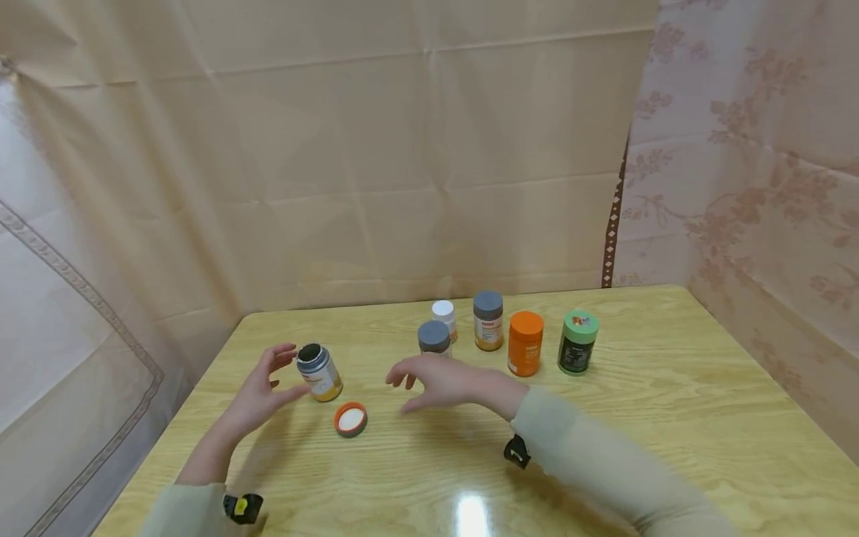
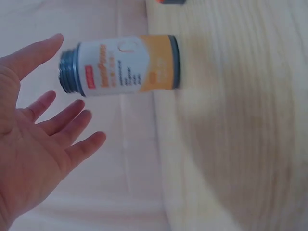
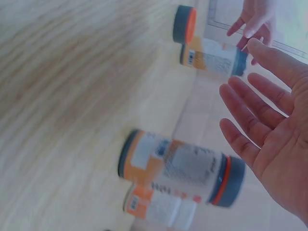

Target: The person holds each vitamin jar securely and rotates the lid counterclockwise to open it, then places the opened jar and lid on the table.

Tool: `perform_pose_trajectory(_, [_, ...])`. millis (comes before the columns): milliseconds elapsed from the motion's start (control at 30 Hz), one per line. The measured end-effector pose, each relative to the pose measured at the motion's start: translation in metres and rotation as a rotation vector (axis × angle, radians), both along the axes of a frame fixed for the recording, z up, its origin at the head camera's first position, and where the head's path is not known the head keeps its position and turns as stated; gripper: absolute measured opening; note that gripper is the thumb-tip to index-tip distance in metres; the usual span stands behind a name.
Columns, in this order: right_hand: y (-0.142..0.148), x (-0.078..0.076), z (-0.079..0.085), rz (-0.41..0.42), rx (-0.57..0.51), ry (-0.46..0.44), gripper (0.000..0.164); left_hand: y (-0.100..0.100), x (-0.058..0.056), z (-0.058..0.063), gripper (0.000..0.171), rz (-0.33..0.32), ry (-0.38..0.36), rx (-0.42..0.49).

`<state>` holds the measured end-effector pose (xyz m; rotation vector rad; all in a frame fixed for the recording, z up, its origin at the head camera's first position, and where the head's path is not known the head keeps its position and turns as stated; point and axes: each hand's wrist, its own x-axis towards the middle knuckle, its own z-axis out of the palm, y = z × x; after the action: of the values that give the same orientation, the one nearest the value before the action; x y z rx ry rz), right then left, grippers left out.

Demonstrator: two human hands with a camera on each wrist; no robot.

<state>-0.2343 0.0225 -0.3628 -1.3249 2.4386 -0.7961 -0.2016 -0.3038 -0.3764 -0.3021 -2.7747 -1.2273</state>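
An uncapped supplement bottle (image 1: 321, 373) stands on the left part of the tabletop (image 1: 637, 403), its threaded neck blue-grey, its mouth dark inside, its label white above and yellow-orange below. Just beside it, nearer the person, the grey cap (image 1: 350, 419) lies upturned, showing an orange rim and white liner. The finer label print is too small or blurred to read, and the left wrist view cuts the cap off at its top edge. In the head view the right hand (image 1: 439, 382) hides the lower part of a grey-lidded bottle (image 1: 435, 337), which in turn partly covers a small white-lidded bottle (image 1: 444, 312).

The left hand (image 1: 258, 391) reaches in at the open bottle's neck, thumb and fingers spread either side of its mouth; its grip is wide, and whether any fingertip touches is unclear. The right hand hovers palm inward, fingers loosely extended, its grip wide and holding nothing.
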Motion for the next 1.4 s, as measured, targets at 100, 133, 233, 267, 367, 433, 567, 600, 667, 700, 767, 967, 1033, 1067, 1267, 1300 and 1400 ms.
perform_pose_trajectory(100, [0.013, 0.003, 0.009, -0.023, -0.002, -0.019, 0.041, 0.009, 0.003, 0.007, 0.07, -0.012, 0.077, -0.036])
perform_pose_trajectory(133, [0.018, 0.005, 0.011, -0.032, 0.0, -0.029, 0.041, 0.012, 0.004, 0.009, 0.068, -0.02, 0.1, -0.038])
perform_pose_trajectory(233, [0.03, 0.007, 0.016, -0.049, -0.004, -0.034, 0.04, 0.022, 0.006, 0.015, 0.062, -0.049, 0.156, -0.032])
perform_pose_trajectory(267, [0.034, 0.008, 0.018, -0.052, -0.003, -0.026, 0.04, 0.025, 0.006, 0.016, 0.061, -0.06, 0.168, -0.026])
perform_pose_trajectory(367, [0.047, 0.01, 0.021, -0.068, -0.01, -0.008, 0.039, 0.035, 0.007, 0.021, 0.057, -0.102, 0.203, -0.002])
perform_pose_trajectory(433, [0.055, 0.011, 0.023, -0.083, -0.015, 0.001, 0.04, 0.042, 0.007, 0.022, 0.055, -0.134, 0.217, 0.018])
perform_pose_trajectory(567, [0.07, 0.012, 0.024, -0.109, -0.027, 0.015, 0.042, 0.056, 0.006, 0.023, 0.053, -0.186, 0.214, 0.06])
perform_pose_trajectory(600, [0.074, 0.012, 0.024, -0.112, -0.028, 0.019, 0.042, 0.059, 0.005, 0.023, 0.053, -0.195, 0.208, 0.07])
perform_pose_trajectory(667, [0.08, 0.012, 0.024, -0.124, -0.022, 0.033, 0.043, 0.065, 0.004, 0.022, 0.052, -0.216, 0.189, 0.097])
perform_pose_trajectory(700, [0.083, 0.012, 0.024, -0.131, -0.017, 0.041, 0.043, 0.068, 0.004, 0.022, 0.052, -0.23, 0.176, 0.114])
perform_pose_trajectory(767, [0.088, 0.012, 0.026, -0.147, -0.01, 0.049, 0.043, 0.074, 0.002, 0.022, 0.053, -0.252, 0.164, 0.148])
perform_pose_trajectory(967, [0.102, 0.009, 0.03, -0.192, 0.003, 0.075, 0.043, 0.09, -0.008, 0.021, 0.055, -0.296, 0.14, 0.2])
perform_pose_trajectory(1033, [0.108, 0.009, 0.031, -0.208, 0.002, 0.08, 0.042, 0.096, -0.011, 0.02, 0.057, -0.308, 0.129, 0.215])
perform_pose_trajectory(1067, [0.111, 0.009, 0.032, -0.213, -0.002, 0.082, 0.041, 0.099, -0.013, 0.019, 0.057, -0.312, 0.122, 0.224])
perform_pose_trajectory(1267, [0.128, 0.007, 0.03, -0.235, -0.036, 0.079, 0.042, 0.114, -0.025, 0.016, 0.061, -0.31, 0.078, 0.237])
perform_pose_trajectory(1300, [0.131, 0.006, 0.03, -0.247, -0.035, 0.078, 0.043, 0.117, -0.027, 0.016, 0.062, -0.307, 0.068, 0.235])
perform_pose_trajectory(1400, [0.138, 0.006, 0.028, -0.27, -0.044, 0.068, 0.043, 0.123, -0.033, 0.014, 0.067, -0.292, 0.04, 0.238])
